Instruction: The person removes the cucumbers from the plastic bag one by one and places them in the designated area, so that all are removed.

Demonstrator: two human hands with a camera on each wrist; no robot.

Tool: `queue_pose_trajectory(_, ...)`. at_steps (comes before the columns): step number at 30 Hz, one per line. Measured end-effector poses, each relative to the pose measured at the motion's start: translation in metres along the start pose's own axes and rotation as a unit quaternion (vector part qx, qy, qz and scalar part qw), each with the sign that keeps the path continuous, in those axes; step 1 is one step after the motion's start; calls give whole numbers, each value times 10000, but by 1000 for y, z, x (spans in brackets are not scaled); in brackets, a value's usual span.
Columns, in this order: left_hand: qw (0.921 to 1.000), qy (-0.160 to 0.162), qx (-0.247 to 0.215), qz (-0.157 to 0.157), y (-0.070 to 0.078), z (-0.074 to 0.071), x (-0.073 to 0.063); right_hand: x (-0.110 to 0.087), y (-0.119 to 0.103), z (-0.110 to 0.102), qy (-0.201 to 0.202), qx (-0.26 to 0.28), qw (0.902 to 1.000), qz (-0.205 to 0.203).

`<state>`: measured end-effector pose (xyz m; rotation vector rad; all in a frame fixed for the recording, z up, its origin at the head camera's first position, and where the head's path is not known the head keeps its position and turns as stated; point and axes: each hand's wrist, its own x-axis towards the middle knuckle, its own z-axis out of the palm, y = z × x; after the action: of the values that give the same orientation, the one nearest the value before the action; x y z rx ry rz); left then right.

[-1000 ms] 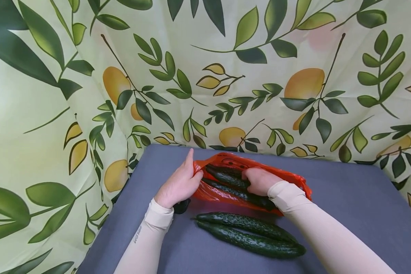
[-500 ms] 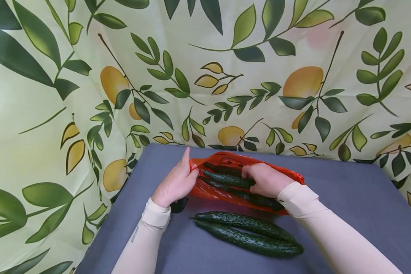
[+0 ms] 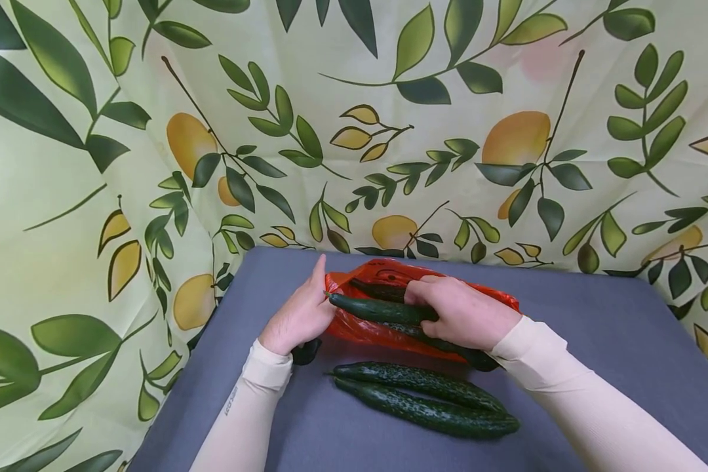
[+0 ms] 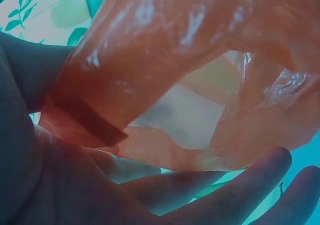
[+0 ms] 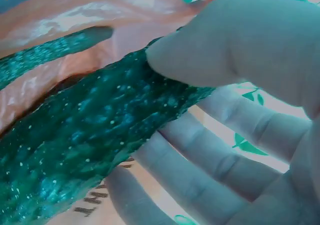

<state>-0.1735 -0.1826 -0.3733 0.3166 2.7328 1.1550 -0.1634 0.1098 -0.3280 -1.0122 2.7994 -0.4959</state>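
My right hand (image 3: 466, 311) grips a long dark green cucumber (image 3: 377, 309), its thin left end raised at the bag's opening. In the right wrist view the thumb lies on one side of this bumpy cucumber (image 5: 100, 120) and the fingers on the other. My left hand (image 3: 301, 318) holds the left edge of a red plastic bag (image 3: 360, 328) between thumb and fingers. In the left wrist view the bag (image 4: 150, 35) stretches over the partly extended fingers. Inside it lie another cucumber (image 3: 383, 290) behind and one (image 3: 410, 330) in front, both partly hidden.
Two cucumbers, a rear one (image 3: 413, 375) and a front one (image 3: 431, 413), lie side by side before the bag on the grey-blue table (image 3: 596, 341). Patterned fabric (image 3: 307, 216) hangs behind and at the left. A black device (image 3: 307, 352) sits at my left wrist.
My right hand has lifted one cucumber up from among those in the bag, its left end rising toward my left hand. The left hand keeps holding the bag's edge.
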Motion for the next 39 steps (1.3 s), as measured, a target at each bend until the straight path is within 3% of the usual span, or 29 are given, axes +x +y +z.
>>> queue_pose_trajectory(9, 9993, 133, 147, 325, 1, 2, 0, -13, -39, -16, 369, -130, 9984, -414)
queue_pose_trajectory(19, 9992, -11, 218, -321, 6, 2, 2, -23, -82, -17, 674, -559, 9907, -1037)
queue_pose_trajectory(22, 9990, 62, 286, -351, 7, 3, 1, -28, -94, -14, 761, -759, 9868, -1210)
queue_pose_trajectory(27, 9994, 123, 302, -130, 8, 7, 2, -40, -110, -3, 745, -811, 9866, -1203)
queue_pose_trajectory(31, 9993, 62, 346, -106, 7, 9, 2, -49, -118, 9, 836, -996, 9840, -1219)
queue_pose_trajectory(39, 9994, -72, 319, -83, 7, 10, 1, -71, -121, 26, 574, -1029, 9882, -975)
